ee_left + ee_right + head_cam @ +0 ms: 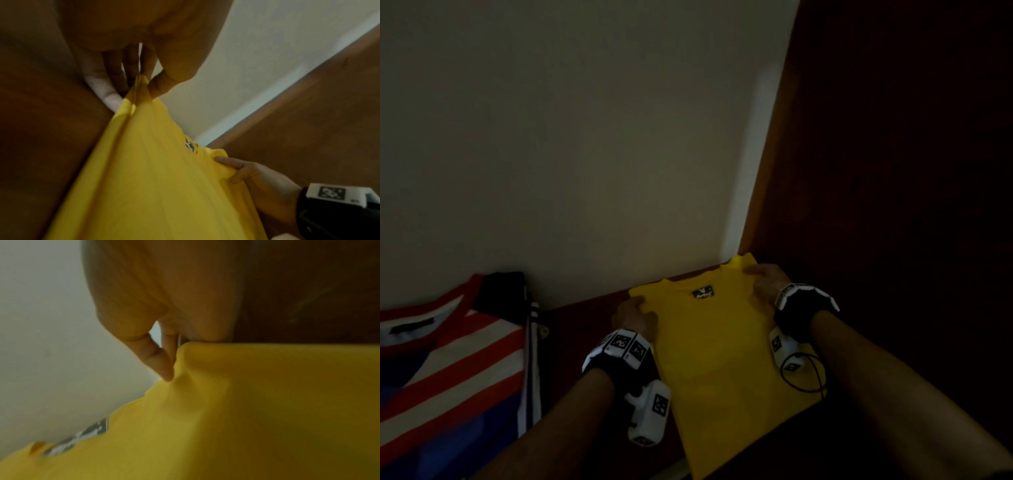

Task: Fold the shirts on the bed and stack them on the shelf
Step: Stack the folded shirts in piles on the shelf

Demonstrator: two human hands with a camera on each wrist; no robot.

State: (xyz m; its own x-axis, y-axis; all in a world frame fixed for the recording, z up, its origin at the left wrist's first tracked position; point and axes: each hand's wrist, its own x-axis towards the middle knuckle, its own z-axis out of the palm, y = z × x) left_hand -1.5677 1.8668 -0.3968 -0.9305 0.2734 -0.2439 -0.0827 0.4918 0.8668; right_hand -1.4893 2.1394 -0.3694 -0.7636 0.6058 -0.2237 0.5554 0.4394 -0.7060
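Observation:
A folded yellow shirt [719,346] with a dark neck label lies on the dark wooden shelf [585,329], its collar end toward the back wall. My left hand [635,317] pinches the shirt's far left corner; in the left wrist view the thumb and fingers [156,84] close on a fold of the yellow shirt [156,186]. My right hand [763,279] grips the far right corner, where the cloth bunches up. In the right wrist view its fingers [162,361] press into the yellow shirt [246,402]. The right hand [257,175] also shows in the left wrist view.
A folded red, white and blue striped shirt [441,370] lies at the shelf's left, on other striped cloth. A pale wall [585,137] closes the back. A dark wooden side panel [893,171] stands right beside the yellow shirt. Bare shelf separates the two shirts.

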